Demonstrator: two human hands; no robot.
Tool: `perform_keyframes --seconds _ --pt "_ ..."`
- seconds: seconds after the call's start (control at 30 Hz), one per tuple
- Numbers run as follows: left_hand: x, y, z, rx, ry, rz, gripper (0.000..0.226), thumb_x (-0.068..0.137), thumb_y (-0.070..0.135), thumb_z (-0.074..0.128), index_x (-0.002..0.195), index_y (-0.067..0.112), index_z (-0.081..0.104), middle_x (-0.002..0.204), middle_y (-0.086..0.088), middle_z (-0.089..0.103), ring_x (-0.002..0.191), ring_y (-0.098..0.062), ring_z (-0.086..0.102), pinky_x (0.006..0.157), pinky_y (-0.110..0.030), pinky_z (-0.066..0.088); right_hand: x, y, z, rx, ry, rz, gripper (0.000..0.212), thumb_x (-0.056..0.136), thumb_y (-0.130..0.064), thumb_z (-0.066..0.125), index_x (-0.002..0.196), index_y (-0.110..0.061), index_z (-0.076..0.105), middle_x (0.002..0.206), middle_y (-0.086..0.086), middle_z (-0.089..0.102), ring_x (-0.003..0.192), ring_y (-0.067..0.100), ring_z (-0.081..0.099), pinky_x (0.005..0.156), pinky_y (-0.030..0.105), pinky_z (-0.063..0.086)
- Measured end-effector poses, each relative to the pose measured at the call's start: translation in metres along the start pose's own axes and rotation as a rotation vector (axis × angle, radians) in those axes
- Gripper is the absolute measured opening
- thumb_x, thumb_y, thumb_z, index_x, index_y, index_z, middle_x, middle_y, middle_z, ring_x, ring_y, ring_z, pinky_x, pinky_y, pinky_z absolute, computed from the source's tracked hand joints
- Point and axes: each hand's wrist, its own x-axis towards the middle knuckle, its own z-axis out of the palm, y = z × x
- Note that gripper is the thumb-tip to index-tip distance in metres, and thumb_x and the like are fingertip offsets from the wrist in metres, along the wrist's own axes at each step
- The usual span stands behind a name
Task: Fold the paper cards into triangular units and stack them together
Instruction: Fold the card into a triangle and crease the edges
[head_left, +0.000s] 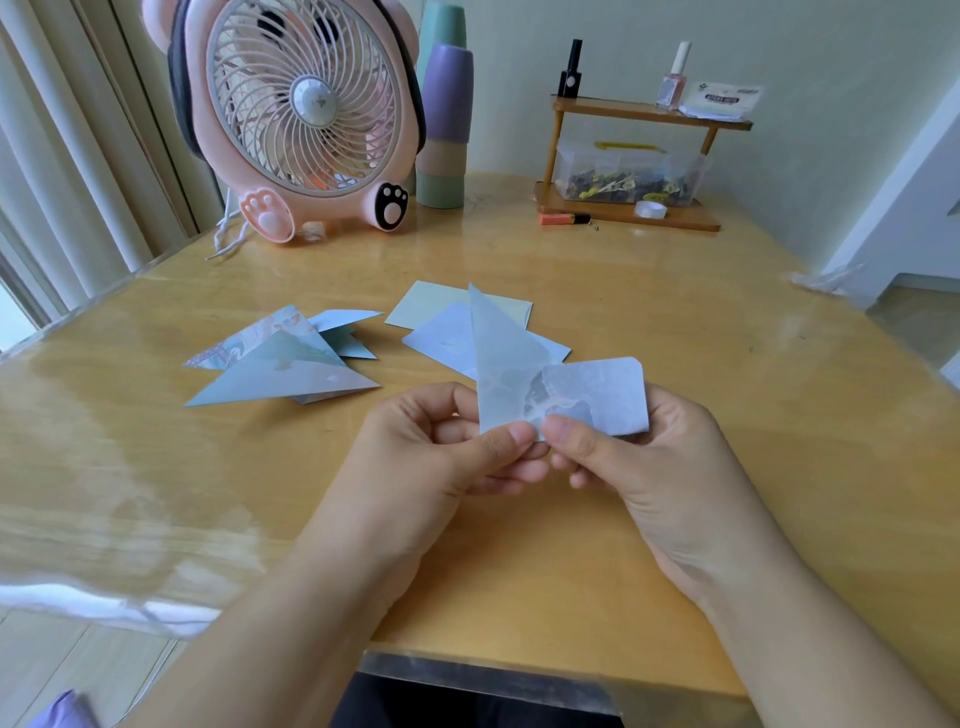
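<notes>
On the table (675, 322), folded triangles (283, 364) lie left of the flat cards (441, 317). Behind those cards stands the fan (306, 114); the shelf (628, 161) sits right of it.

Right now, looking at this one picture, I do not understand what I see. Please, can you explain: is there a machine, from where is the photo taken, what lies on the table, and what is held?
There is no machine here. A person wears a camera on the head, and it looks forward and down, so you see that person's own two bare hands from above.

The left hand and the right hand together pinch a half-folded card above the table; one part already stands up as a point, the other part is still a flat flap.

On the table, to the left, lies a pile of finished triangles. Behind the hands lie flat cards, not yet folded.

Farther back stand a pink fan, stacked cups and a small wooden shelf with little bottles and a clear box.
</notes>
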Motion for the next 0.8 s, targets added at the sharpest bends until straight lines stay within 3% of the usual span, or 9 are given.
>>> perform_keyframes --seconds 0.17,0.37,0.53,0.7,0.8 --pt "0.000 -0.001 0.000 0.014 0.006 0.010 0.012 0.060 0.012 0.071 0.066 0.007 0.062 0.069 -0.018 0.072 0.057 -0.018 0.069 0.054 -0.022 0.054 0.001 0.001 -0.001 -0.006 -0.007 -0.022 0.014 0.069 -0.002 0.074 0.081 -0.009 0.068 0.065 0.002 0.070 0.054 0.010 0.061 0.050 0.018 0.047" --pt "0.000 0.001 -0.003 -0.072 0.058 0.018 0.004 0.059 0.011 0.070 0.057 0.012 0.066 0.069 -0.017 0.071 0.056 -0.018 0.069 0.051 -0.020 0.053 0.002 -0.002 -0.009 0.151 0.108 0.028 0.037 0.056 -0.015 0.074 0.092 -0.008 0.065 0.065 0.006 0.070 0.052 0.011 0.062 0.051 0.017 0.048" --pt "0.000 0.001 -0.005 -0.087 0.036 0.026 0.004 0.061 0.012 0.069 0.057 0.013 0.068 0.070 -0.017 0.072 0.059 -0.019 0.070 0.054 -0.021 0.054 0.001 -0.002 -0.012 0.192 0.083 0.019 0.032 0.058 -0.016 0.072 0.088 -0.007 0.066 0.066 0.006 0.070 0.055 0.011 0.064 0.052 0.017 0.049" --pt "0.001 -0.003 -0.012 0.121 -0.014 0.121 0.006 0.080 0.001 0.063 0.086 0.001 0.066 0.079 -0.012 0.074 0.076 -0.020 0.072 0.074 -0.027 0.058 0.002 0.000 -0.022 -0.036 0.002 -0.097 0.011 0.067 -0.012 0.072 0.078 -0.011 0.070 0.069 0.004 0.072 0.063 0.012 0.066 0.059 0.017 0.050" --pt "0.001 0.001 -0.025 0.419 -0.067 0.219 0.017 0.083 -0.002 0.065 0.079 0.013 0.071 0.087 0.003 0.075 0.088 -0.011 0.070 0.080 -0.021 0.053 0.001 0.000 -0.030 -0.417 -0.025 -0.277 0.017 0.071 -0.007 0.077 0.069 -0.023 0.072 0.074 -0.005 0.070 0.073 0.011 0.061 0.071 0.018 0.047"
